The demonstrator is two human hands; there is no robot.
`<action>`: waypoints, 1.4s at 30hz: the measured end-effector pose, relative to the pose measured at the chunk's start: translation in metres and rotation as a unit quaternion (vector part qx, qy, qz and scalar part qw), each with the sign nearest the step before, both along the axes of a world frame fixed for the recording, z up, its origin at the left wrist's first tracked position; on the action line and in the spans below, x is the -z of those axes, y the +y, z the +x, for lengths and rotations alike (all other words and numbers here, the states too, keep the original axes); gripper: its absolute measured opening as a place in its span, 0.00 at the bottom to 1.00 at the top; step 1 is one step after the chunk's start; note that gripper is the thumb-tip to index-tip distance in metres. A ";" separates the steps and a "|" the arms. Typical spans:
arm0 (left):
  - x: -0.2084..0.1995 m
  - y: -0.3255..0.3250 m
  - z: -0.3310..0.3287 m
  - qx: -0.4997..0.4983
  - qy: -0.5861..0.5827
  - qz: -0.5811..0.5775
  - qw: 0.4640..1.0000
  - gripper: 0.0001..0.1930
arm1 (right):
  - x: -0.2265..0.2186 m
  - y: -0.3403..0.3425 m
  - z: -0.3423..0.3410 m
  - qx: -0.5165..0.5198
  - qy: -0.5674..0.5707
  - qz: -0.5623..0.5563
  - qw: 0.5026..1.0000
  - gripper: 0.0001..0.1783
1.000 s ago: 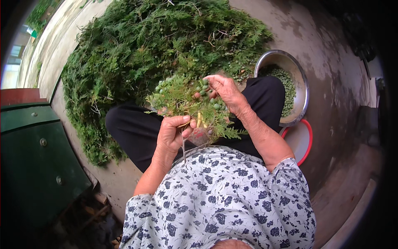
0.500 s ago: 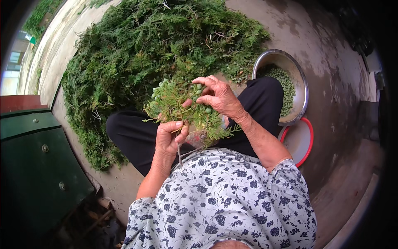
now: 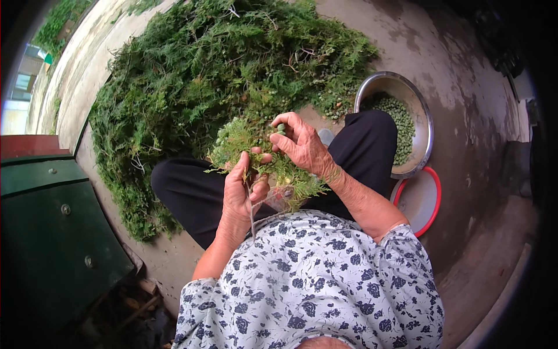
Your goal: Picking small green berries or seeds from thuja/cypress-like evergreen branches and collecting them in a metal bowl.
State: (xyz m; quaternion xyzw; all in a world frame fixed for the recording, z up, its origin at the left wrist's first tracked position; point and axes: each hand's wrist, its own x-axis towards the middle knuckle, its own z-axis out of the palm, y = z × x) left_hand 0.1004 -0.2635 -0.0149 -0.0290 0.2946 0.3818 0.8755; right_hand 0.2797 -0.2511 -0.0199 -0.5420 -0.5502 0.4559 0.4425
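Note:
In front of my lap I hold an evergreen sprig (image 3: 235,142), with flat scaly leaves and round green cones, over a bare woody stem. My left hand (image 3: 241,189) is closed round its lower part. At the sprig's right side, my right hand (image 3: 307,146) has thumb and forefinger closed about a small green cone (image 3: 281,128). Whether that cone is still joined to the sprig cannot be seen. Beyond my right knee stands a steel basin (image 3: 427,125) partly filled with many green cones (image 3: 401,119).
A large heap of cut evergreen branches (image 3: 215,64) covers the ground ahead and to the left. A red-rimmed white basin (image 3: 437,200) sits close behind the steel one. Dark green panels with bolts (image 3: 52,227) stand at my left. My crossed legs in black trousers (image 3: 369,145) frame the work.
My left hand has slid a little higher on the sprig, its fingers now among the leaves. The right hand has closed its thumb and forefinger on a cone.

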 end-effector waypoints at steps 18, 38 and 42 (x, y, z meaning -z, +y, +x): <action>-0.020 -0.013 0.004 -0.025 0.062 0.060 0.996 0.10 | -0.011 0.021 0.043 0.203 -0.022 0.076 0.976 0.20; -0.004 0.004 -0.016 0.029 -0.117 0.234 0.965 0.12 | -0.025 -0.027 0.139 0.212 -0.222 0.086 0.948 0.08; -0.006 0.001 -0.011 0.029 -0.113 0.229 0.966 0.12 | -0.048 -0.006 0.058 -0.006 -0.095 0.123 0.988 0.19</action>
